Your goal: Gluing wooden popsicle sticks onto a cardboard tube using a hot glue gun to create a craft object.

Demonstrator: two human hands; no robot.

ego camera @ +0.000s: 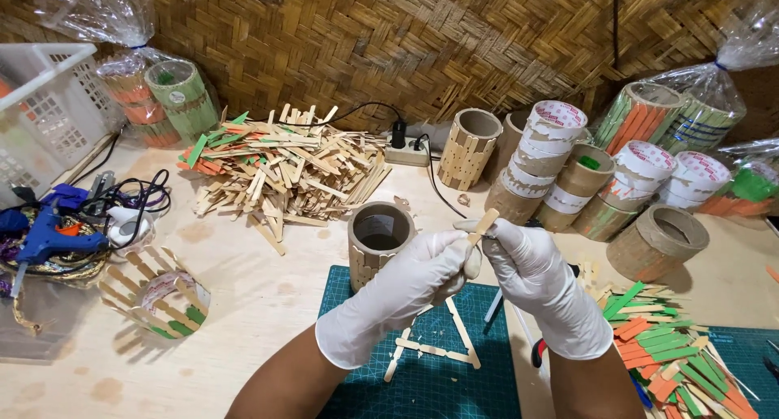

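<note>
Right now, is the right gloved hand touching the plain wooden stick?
Touching. The head view shows the right hand pinching the wooden stick near its lower end, with the left hand pressed against it too.

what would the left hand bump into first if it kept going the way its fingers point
The left hand points right, toward the right hand, and both already pinch the same plain craft stick. It would meet that stick and the right hand's fingers at once; depth is hard to judge.

Two gloved hands, left hand (410,281) and right hand (531,273), one ice-cream stick (484,224) in the fingers (471,253), one stick-covered tube (378,242) beside them, one blue glue gun (47,239).
</note>
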